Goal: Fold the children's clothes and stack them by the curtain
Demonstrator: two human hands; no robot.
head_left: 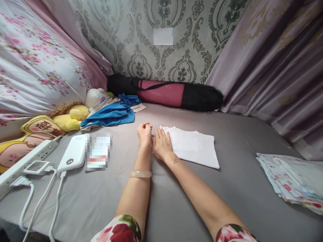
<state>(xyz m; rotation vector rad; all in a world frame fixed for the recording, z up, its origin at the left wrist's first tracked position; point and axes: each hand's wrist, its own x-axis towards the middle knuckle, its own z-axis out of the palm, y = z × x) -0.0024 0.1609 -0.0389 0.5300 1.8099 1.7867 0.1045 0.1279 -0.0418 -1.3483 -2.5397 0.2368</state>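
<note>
A folded white cloth (195, 148) lies flat on the grey sheet in front of me. My right hand (162, 144) rests on its left edge, palm down with the fingers stretched out. Just left of the cloth is my left hand (144, 133), its fingers curled into a loose fist. Nothing shows in that fist, though its palm side is turned away from view. A pale bangle (140, 173) circles my left wrist.
At left are a power strip (41, 153), a power bank (73, 153), cables and a blurred packet (98, 153). Blue clothing (111, 114) lies beside plush toys (73, 117). A black-and-pink rolled bag (164, 93) lines the wall. Folded patterned cloths (290, 178) lie at right.
</note>
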